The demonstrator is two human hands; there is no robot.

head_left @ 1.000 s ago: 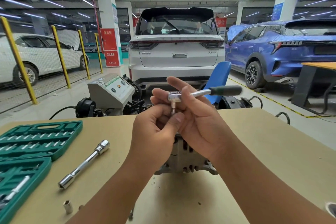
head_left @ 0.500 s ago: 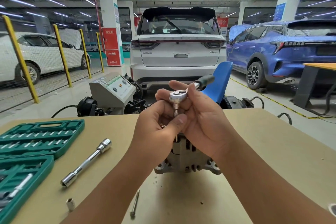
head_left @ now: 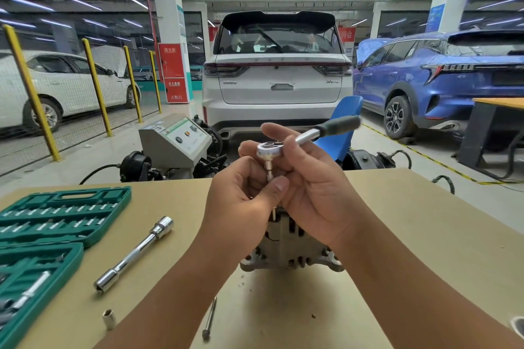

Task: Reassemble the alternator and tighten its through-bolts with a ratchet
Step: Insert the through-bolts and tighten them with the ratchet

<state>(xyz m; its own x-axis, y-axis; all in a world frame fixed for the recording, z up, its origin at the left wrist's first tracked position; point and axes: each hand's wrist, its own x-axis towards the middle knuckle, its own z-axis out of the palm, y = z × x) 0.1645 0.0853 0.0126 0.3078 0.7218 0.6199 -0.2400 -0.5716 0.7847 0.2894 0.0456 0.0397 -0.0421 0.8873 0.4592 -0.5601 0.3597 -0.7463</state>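
Observation:
The grey alternator (head_left: 292,249) stands on the tan table (head_left: 411,235), mostly hidden behind my hands. My right hand (head_left: 312,187) holds the chrome ratchet (head_left: 312,136) by its head, the dark handle pointing up to the right. A small socket hangs under the ratchet head over a thin through-bolt rising from the alternator. My left hand (head_left: 243,204) pinches that socket between thumb and fingers. A loose through-bolt (head_left: 209,317) lies on the table in front of the alternator.
An open green socket case (head_left: 56,218) lies at the left. A chrome extension bar (head_left: 133,255) and a small loose socket (head_left: 108,319) lie between the case and the alternator. Beyond the far table edge stand a grey test machine (head_left: 175,142) and parked cars.
The ratchet handle swung away from level to a steep angle, then came back partway to the right. My left hand kept its pinch on the socket. The alternator stayed put.

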